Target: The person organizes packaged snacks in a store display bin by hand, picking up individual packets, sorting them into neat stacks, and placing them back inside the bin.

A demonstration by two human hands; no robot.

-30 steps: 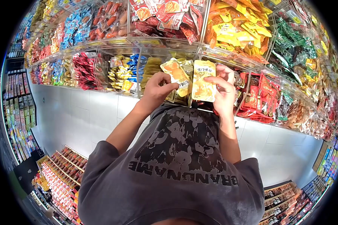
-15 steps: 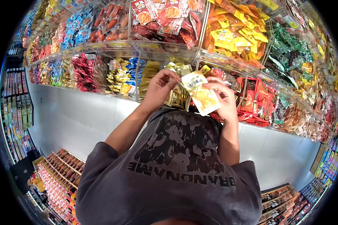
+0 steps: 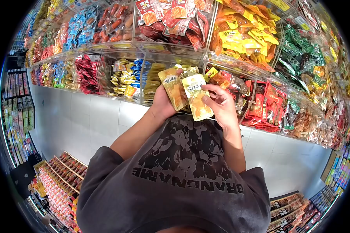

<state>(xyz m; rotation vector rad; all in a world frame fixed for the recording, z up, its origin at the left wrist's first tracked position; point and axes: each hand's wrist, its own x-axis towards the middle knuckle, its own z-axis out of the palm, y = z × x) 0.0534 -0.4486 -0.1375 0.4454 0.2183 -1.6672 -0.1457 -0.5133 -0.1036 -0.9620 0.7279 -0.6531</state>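
My left hand point(image 3: 164, 101) is closed around a gold snack packet point(image 3: 174, 88), with a fingertip showing at its upper edge. A second, paler yellow-and-white snack packet point(image 3: 197, 101) is pinched between the thumb and fingers of my right hand point(image 3: 223, 105). Both packets are held side by side and tilted, the paler one slightly overlapping the gold one. Behind them, a clear bin holds similar gold packets point(image 3: 191, 71), partly hidden by my hands.
Clear bins rise ahead in tiers, with yellow packets point(image 3: 231, 40), red packets point(image 3: 179, 23) and green packets point(image 3: 299, 50). Red bags point(image 3: 262, 105) lie in the lower row at right. Pale floor point(image 3: 81, 112) stretches below the bins, and low shelves point(image 3: 60, 182) stand behind at left.
A gold packet now shows in my left hand, which earlier was pinched near the paler packet's edge. The paler packet has shifted left and turned more upright in my right hand.
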